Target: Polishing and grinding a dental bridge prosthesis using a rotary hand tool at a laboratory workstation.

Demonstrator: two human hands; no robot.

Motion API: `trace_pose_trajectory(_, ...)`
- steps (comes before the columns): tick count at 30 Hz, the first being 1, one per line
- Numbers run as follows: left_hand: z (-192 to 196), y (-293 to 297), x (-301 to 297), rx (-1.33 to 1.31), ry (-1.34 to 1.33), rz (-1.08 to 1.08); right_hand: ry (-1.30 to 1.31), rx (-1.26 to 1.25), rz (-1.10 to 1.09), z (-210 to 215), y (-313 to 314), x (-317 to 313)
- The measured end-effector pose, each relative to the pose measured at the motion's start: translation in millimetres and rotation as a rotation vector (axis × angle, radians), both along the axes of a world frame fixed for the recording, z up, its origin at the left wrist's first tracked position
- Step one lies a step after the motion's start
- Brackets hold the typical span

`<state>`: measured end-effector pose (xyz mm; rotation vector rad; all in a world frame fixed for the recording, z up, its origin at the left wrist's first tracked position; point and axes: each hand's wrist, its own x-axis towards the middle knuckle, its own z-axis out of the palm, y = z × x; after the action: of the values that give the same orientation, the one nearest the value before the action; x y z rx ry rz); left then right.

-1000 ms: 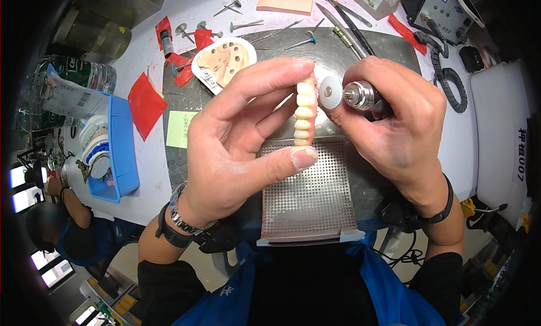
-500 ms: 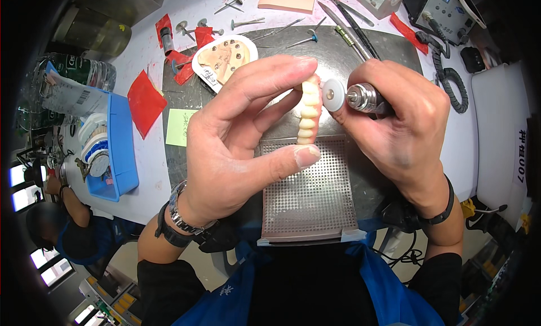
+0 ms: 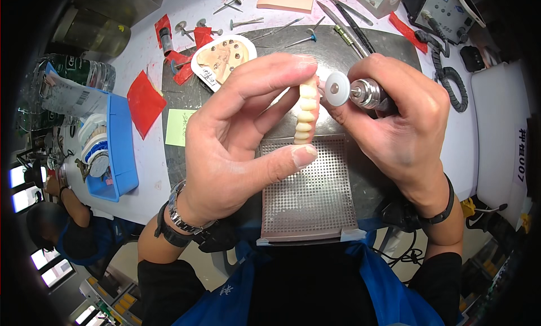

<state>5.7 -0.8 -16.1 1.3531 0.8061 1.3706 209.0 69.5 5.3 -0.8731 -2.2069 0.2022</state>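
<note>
Pinched lengthwise between the thumb and fingers of my left hand (image 3: pixel 236 129) is a denture (image 3: pixel 306 112), a curved row of cream teeth on a pink gum base. The teeth face left and the pink side faces right. My right hand (image 3: pixel 400 112) wraps round a dental handpiece (image 3: pixel 372 95) with a metal nose. A pale round polishing disc (image 3: pixel 337 89) sits on its tip, close to the upper pink side of the denture; I cannot tell whether they touch. Below both hands lies a perforated metal grate (image 3: pixel 310 191). A dental model (image 3: pixel 224 58) stands behind my left hand.
Mounted burs and discs (image 3: pixel 231 3) lie scattered at the back beside red sheets (image 3: pixel 145 103). A blue bin (image 3: pixel 121 140) stands left. Long thin tools (image 3: pixel 349 27) lie behind my right hand, near a control box (image 3: pixel 442 16) with a coiled cord (image 3: pixel 451 83). Another person (image 3: pixel 79 230) sits far left.
The handpiece and its disc have shifted slightly right and up, and the disc's face shows rounder. The denture has tilted and moved slightly left in my left hand's grip.
</note>
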Motion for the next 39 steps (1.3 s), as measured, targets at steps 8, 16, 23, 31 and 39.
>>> trace_pose_trajectory(8, -5, 3, -3, 0.091, 0.014, -0.058, -0.011, -0.002, 0.009, -1, -1, 1)
trace_pose_trajectory(16, -2, 3, -2, 0.055, 0.035, -0.032, -0.066, 0.027, 0.000, 2, -1, 3)
trace_pose_trajectory(23, -2, 3, 1, 0.066, -0.054, -0.018, 0.033, 0.115, 0.112, 0, 4, -1)
trace_pose_trajectory(31, -3, 4, -2, 0.145, -0.024, -0.060, 0.131, 0.122, 0.353, 2, -3, -8)
trace_pose_trajectory(39, 11, -4, 4, -0.152, -0.239, 0.084, 0.139, 0.143, 0.363, 2, -2, -7)
